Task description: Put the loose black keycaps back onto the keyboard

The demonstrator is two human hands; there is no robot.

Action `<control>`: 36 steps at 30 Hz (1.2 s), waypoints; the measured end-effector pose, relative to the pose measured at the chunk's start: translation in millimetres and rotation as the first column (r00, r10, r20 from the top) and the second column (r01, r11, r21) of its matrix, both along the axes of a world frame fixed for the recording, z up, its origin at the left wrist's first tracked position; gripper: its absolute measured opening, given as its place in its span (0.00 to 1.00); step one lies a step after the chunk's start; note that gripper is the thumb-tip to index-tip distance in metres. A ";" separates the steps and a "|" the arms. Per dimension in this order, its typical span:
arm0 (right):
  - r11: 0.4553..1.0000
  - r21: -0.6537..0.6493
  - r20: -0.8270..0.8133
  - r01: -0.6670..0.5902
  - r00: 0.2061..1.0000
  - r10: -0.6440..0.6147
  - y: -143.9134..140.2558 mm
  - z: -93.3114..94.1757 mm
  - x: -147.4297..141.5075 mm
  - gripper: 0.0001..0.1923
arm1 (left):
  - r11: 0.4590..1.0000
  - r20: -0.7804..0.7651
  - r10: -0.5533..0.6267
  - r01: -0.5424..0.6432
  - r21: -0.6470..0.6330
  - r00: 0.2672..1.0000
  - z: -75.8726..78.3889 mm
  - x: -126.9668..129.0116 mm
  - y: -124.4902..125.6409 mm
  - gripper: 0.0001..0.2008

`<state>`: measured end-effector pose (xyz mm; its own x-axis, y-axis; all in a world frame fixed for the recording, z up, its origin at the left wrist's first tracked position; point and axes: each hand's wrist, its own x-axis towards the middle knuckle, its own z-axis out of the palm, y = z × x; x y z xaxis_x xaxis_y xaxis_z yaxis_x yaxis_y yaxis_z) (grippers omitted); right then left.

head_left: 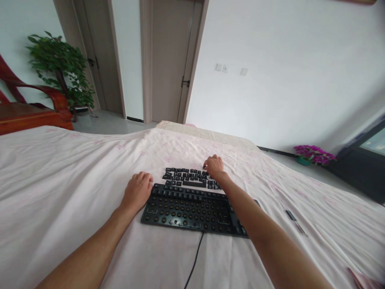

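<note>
A black keyboard (186, 210) with its keycaps removed lies on a pale pink cloth, its cable (194, 261) running toward me. Behind it, several loose black keycaps (185, 176) are laid out in rows. My left hand (138, 190) rests curled on the cloth, touching the keyboard's far left corner. My right hand (214, 165) reaches over the keyboard to the right end of the keycap rows, fingers bent down onto a keycap. Whether it grips one is hidden by the fingers.
The pink cloth (60, 180) covers a wide table. A small dark tool (291, 215) lies right of the keyboard. Beyond are a red wooden chair (27, 108), a green plant (61, 66), doors (168, 60) and purple flowers (313, 154).
</note>
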<state>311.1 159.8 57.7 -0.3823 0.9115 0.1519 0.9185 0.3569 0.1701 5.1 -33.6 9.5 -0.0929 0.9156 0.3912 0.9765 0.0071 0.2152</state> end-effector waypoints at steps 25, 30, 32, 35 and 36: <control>0.996 0.006 -0.248 0.085 0.965 -0.081 -4.2 23.2 49.4 0.16 | 1.000 -0.011 -0.012 0.012 -0.007 1.000 0.2 -0.3 0.1 0.08; 1.000 -0.005 -0.236 -0.020 0.972 0.019 -8.8 13.8 28.9 0.14 | 1.000 -0.018 -0.013 0.013 -0.003 1.000 1.5 0.4 -1.2 0.08; 0.999 -0.007 -0.222 -0.050 0.974 0.047 -8.4 10.2 20.3 0.13 | 1.000 -0.015 -0.009 0.009 -0.006 1.000 2.6 0.8 -1.4 0.08; 0.996 -0.014 -0.192 -0.089 0.978 0.085 -5.9 4.9 11.9 0.12 | 1.000 -0.005 0.002 -0.002 -0.017 1.000 4.3 1.8 -1.6 0.07; 0.995 -0.017 -0.180 -0.097 0.979 0.092 -4.8 3.2 10.7 0.11 | 1.000 -0.002 0.005 -0.005 -0.021 1.000 4.8 2.1 -1.6 0.07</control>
<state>321.8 155.0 61.0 -0.4358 0.8769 0.2025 0.8952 0.4457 -0.0037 7.2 -35.3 14.3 -0.0965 0.9231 0.3722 0.9768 0.0160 0.2135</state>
